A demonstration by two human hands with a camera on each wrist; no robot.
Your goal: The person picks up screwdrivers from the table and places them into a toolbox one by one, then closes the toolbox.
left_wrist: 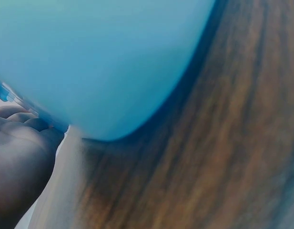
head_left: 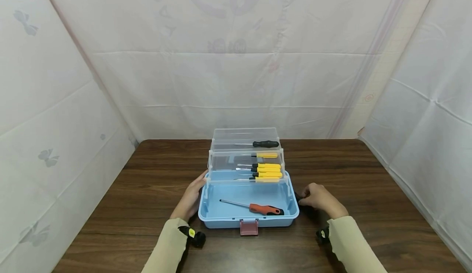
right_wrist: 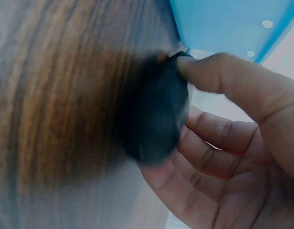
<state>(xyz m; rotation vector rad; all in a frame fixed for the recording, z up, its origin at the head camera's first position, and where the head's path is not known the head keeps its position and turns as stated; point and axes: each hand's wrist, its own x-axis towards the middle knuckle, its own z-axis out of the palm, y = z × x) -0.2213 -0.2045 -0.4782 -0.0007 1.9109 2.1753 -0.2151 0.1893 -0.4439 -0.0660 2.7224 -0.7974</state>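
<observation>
A light-blue toolbox [head_left: 221, 224] stands on the table with its translucent lid [head_left: 245, 133] raised. Inside the box lies a screwdriver [head_left: 262, 209] with an orange and black handle. Several yellow-handled screwdrivers [head_left: 267, 169] lie in the clear upper tray [head_left: 221, 176], and a black-handled screwdriver [head_left: 265, 144] is above them by the lid. My left hand [head_left: 189, 197] rests along the box's left side; its fingertips are partly hidden. Beside the right wall, my right hand [head_left: 320, 199] pinches a black, rounded handle-like object [right_wrist: 154, 112] between thumb and fingers. That object is blurred, and its far part cannot be seen.
A dark wood table [head_left: 158, 174] surrounds the box. White sheeting [head_left: 236, 80] hangs behind the table and along both sides. A reddish latch [head_left: 249, 227] sticks out from the box's front. Wrist cameras [head_left: 199, 239] are strapped to both forearms.
</observation>
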